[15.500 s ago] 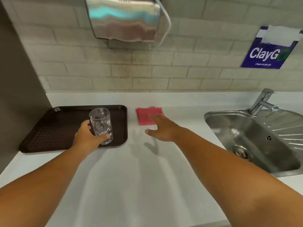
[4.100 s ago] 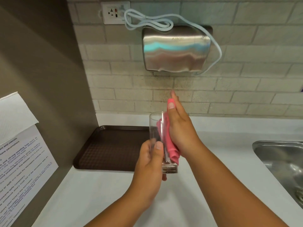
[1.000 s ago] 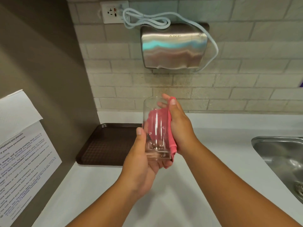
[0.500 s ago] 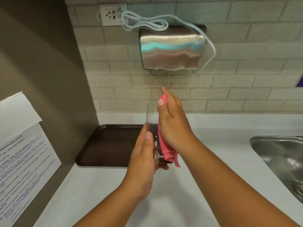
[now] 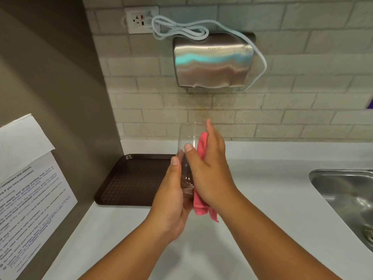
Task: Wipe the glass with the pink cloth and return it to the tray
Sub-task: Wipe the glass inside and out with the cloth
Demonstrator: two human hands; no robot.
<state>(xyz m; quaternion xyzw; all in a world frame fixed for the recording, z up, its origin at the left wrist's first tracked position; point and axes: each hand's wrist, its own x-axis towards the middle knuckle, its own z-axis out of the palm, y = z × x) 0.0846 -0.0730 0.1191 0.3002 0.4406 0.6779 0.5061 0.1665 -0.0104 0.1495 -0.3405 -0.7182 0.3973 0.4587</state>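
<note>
I hold a clear drinking glass (image 5: 186, 138) upright in mid-air above the white counter. My left hand (image 5: 171, 199) grips its lower half from the left, thumb up along the side. My right hand (image 5: 210, 174) presses the pink cloth (image 5: 201, 209) flat against the glass's right side, fingers stretched up to the rim. A tail of the cloth hangs below my right palm. The dark brown tray (image 5: 131, 178) lies on the counter behind and left of the glass, with nothing on it.
A steel sink (image 5: 347, 193) is set into the counter at the right. A steel hand dryer (image 5: 212, 63) with a looped white cable hangs on the tiled wall. A brown side panel with a paper notice (image 5: 26, 188) bounds the left.
Since half a second ago my right hand with the cloth has slid a little down the side of the glass, showing more of the rim. My left hand keeps its grip.
</note>
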